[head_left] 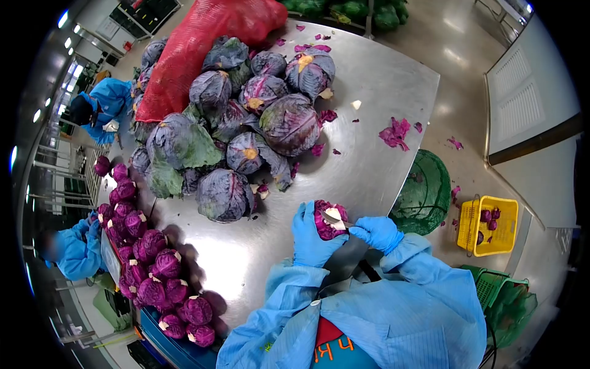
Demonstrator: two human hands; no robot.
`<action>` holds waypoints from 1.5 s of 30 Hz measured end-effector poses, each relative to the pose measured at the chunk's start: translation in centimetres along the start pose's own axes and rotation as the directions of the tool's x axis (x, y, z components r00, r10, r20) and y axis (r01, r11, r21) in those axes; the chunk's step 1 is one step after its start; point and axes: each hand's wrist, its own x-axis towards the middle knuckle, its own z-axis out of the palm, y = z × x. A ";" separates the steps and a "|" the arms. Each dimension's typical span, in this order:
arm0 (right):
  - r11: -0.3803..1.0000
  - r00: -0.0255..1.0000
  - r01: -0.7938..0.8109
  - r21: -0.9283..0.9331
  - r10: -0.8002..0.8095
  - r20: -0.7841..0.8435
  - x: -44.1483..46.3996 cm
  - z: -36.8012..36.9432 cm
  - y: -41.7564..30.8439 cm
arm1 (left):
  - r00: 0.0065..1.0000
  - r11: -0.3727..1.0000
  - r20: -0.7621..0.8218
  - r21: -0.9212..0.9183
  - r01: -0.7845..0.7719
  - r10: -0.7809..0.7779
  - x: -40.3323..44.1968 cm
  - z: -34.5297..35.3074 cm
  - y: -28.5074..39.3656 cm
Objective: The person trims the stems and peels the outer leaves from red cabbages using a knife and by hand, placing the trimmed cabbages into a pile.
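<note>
So left hand (309,238) holds cabbage (323,228), right hand (377,234) knife (340,222)

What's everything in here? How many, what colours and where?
table: 1, silver, centre
held cabbage: 1, purple, near edge
knife: 1, silver blade, on held cabbage
leafy cabbages: many, dull purple, table middle
trimmed cabbages: many, bright purple, table left
sack: 1, red, table far end
scraps: several, purple, table and floor
basket: 1, yellow, floor right
net: 1, green, table's right side
crate: 1, green, lower right
bundles: several, green, top
co-workers: 2, blue, left
left fingers: 1 set, blue, around held cabbage
right fingers: 1 set, blue, on knife
</note>
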 end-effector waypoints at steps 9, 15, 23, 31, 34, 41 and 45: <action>0.955 0.974 -0.223 -0.194 0.226 -0.005 2.9 -1.1 -2.3 | 0.996 0.994 0.015 -0.060 0.090 -0.090 0.7 0.8 0.8; 0.621 0.771 -0.591 0.516 0.622 0.134 7.5 -3.0 3.4 | 0.988 0.970 0.095 0.201 -0.137 0.120 -0.8 -0.5 3.4; 0.937 0.955 -0.293 0.189 0.278 0.102 0.0 -0.5 -1.2 | 0.997 0.993 -0.008 -0.086 -0.083 0.082 0.0 -0.1 0.0; 0.981 0.983 -0.120 0.155 0.095 0.160 0.8 1.1 0.8 | 0.995 0.994 0.014 -0.054 -0.099 0.100 0.2 0.0 -0.8; 0.972 0.969 -0.095 0.215 0.041 0.244 2.3 0.9 1.7 | 0.995 0.995 0.026 -0.032 -0.093 0.094 0.5 -0.2 -0.6; 0.952 0.906 -0.282 0.120 0.223 0.359 4.0 -0.1 -0.3 | 0.999 0.998 0.032 -0.054 0.013 -0.011 1.0 -0.4 0.2; 0.903 0.829 -0.410 0.126 0.311 0.465 4.7 -1.8 -2.0 | 0.998 0.998 0.060 -0.068 0.017 -0.013 1.2 -1.0 1.2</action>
